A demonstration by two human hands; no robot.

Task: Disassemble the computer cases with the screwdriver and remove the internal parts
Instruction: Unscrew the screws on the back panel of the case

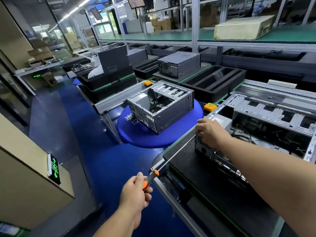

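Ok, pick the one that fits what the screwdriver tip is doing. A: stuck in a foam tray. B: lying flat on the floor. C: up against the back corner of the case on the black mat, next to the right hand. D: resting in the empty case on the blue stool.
C: the left hand holds the screwdriver, and its shaft reaches the corner of the case beside the right hand.

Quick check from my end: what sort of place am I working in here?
Most likely an electronics disassembly line in a factory: rows of black foam trays on aluminium conveyor rails, stripped grey metal computer cases, and green-matted shelving behind.
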